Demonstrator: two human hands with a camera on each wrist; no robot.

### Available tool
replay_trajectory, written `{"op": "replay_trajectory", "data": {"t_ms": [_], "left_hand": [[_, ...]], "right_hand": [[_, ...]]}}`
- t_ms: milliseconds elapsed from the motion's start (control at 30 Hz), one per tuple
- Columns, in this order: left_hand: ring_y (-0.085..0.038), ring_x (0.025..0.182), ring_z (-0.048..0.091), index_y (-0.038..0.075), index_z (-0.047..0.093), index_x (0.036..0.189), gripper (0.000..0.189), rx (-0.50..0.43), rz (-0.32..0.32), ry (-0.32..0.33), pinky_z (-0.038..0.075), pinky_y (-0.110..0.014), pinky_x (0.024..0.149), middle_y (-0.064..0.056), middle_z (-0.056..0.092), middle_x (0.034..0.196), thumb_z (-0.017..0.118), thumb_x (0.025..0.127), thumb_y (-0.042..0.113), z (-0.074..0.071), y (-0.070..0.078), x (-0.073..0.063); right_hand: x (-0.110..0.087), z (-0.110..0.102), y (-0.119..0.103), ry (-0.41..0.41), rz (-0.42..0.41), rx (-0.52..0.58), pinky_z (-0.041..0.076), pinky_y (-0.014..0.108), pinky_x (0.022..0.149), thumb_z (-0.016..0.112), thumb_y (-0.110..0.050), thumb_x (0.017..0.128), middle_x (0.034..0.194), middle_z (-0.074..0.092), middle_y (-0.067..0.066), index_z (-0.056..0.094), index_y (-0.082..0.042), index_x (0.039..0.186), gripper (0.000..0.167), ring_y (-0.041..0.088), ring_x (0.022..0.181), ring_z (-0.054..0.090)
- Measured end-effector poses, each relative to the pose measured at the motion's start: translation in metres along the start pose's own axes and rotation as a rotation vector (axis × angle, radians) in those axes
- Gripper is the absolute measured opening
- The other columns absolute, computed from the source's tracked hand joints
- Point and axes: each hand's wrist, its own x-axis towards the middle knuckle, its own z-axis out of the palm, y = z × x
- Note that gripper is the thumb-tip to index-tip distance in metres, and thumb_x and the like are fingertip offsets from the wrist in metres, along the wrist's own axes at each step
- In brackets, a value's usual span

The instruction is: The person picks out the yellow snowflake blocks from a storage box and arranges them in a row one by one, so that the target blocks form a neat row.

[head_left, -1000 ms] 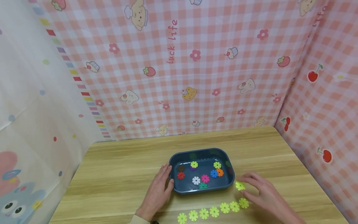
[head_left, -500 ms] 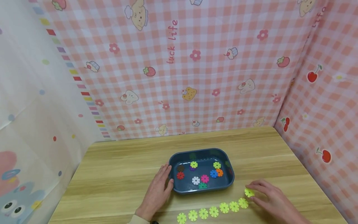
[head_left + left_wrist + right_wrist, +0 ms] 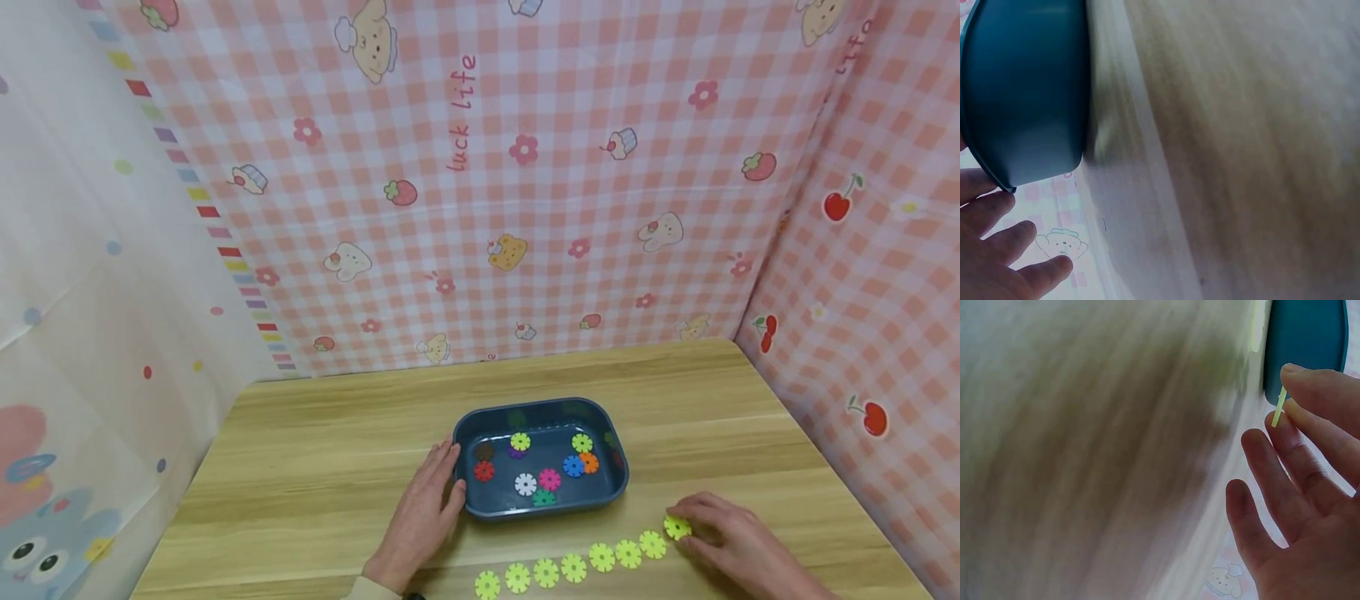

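My right hand (image 3: 738,537) pinches a yellow-green snowflake disc (image 3: 677,527) between thumb and fingers. In the right wrist view, that disc (image 3: 1279,406) shows edge-on, and the other fingers are spread. It is at the right end of a slanting row of several matching discs (image 3: 573,567) on the table. My left hand (image 3: 420,512) rests against the left end of a dark blue tray (image 3: 498,514), fingers fairly straight. The left wrist view has the fingertips (image 3: 1000,201) right at the tray's rim. Inside the tray lie loose discs, among them a red one (image 3: 484,471) and a white one (image 3: 526,484).
The wood-grain table (image 3: 322,450) reaches back to a pink checked cloth (image 3: 420,275). More patterned cloth (image 3: 847,275) hangs along the right side, and a white cloth (image 3: 90,250) along the left. The tray stands behind the row of discs.
My right hand has moved right and toward me with the pinched disc, from beside the tray's right corner to the right end of the row. The left hand and tray have stayed put.
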Motion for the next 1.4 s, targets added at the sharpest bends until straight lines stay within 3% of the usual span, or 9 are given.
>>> {"op": "replay_trajectory", "data": {"t_ms": [500, 900, 1067, 1167, 1267, 1400], "left_hand": [[-0.034, 0.151, 0.035, 0.003, 0.049, 0.153, 0.054, -0.007, 0.003, -0.003, 0.034, -0.053, 0.119, -0.011, 0.04, 0.164, 0.058, 0.106, 0.028, -0.001, 0.0, 0.001], [-0.035, 0.152, 0.033, 0.003, 0.048, 0.154, 0.055, -0.002, -0.014, -0.021, 0.033, -0.054, 0.119, -0.01, 0.038, 0.165, 0.057, 0.106, 0.028, -0.001, 0.002, 0.001], [-0.035, 0.152, 0.033, 0.003, 0.048, 0.154, 0.055, 0.003, -0.02, -0.026, 0.033, -0.054, 0.12, -0.011, 0.037, 0.165, 0.057, 0.106, 0.028, -0.001, 0.002, 0.0], [-0.035, 0.152, 0.033, 0.003, 0.048, 0.154, 0.055, 0.003, -0.017, -0.025, 0.033, -0.054, 0.119, -0.011, 0.037, 0.165, 0.057, 0.106, 0.028, -0.002, 0.002, 0.0], [-0.036, 0.152, 0.033, 0.003, 0.048, 0.154, 0.055, -0.003, -0.014, -0.023, 0.033, -0.054, 0.12, -0.012, 0.038, 0.165, 0.057, 0.106, 0.028, -0.002, 0.002, 0.0], [-0.036, 0.152, 0.033, 0.003, 0.048, 0.154, 0.055, -0.006, -0.009, -0.019, 0.033, -0.055, 0.119, -0.012, 0.038, 0.165, 0.057, 0.106, 0.027, -0.001, 0.002, 0.0]], "right_hand": [[0.003, 0.002, 0.007, -0.068, -0.014, 0.011, 0.058, 0.032, 0.088, 0.08, -0.02, 0.091, 0.116, 0.069, -0.007, 0.074, -0.017, 0.119, 0.029, 0.007, 0.101, 0.062], [0.002, 0.003, 0.012, -0.073, -0.101, -0.018, 0.057, 0.027, 0.086, 0.079, -0.015, 0.09, 0.115, 0.068, -0.008, 0.073, -0.017, 0.12, 0.03, 0.003, 0.098, 0.06], [0.003, 0.002, 0.012, -0.1, -0.077, 0.0, 0.057, 0.027, 0.087, 0.08, -0.017, 0.09, 0.116, 0.067, -0.008, 0.072, -0.017, 0.122, 0.032, 0.004, 0.098, 0.059], [0.004, -0.001, 0.008, -0.112, -0.053, 0.016, 0.058, 0.034, 0.091, 0.08, -0.021, 0.091, 0.119, 0.068, -0.007, 0.071, -0.017, 0.124, 0.034, 0.009, 0.103, 0.062], [0.005, -0.005, -0.001, -0.08, -0.056, -0.008, 0.058, 0.044, 0.093, 0.079, -0.025, 0.092, 0.121, 0.069, -0.005, 0.072, -0.016, 0.125, 0.035, 0.017, 0.108, 0.064], [0.009, -0.01, -0.022, 0.071, -0.083, -0.076, 0.059, 0.047, 0.091, 0.077, -0.025, 0.094, 0.119, 0.072, -0.004, 0.074, -0.015, 0.122, 0.03, 0.021, 0.109, 0.067]]}}
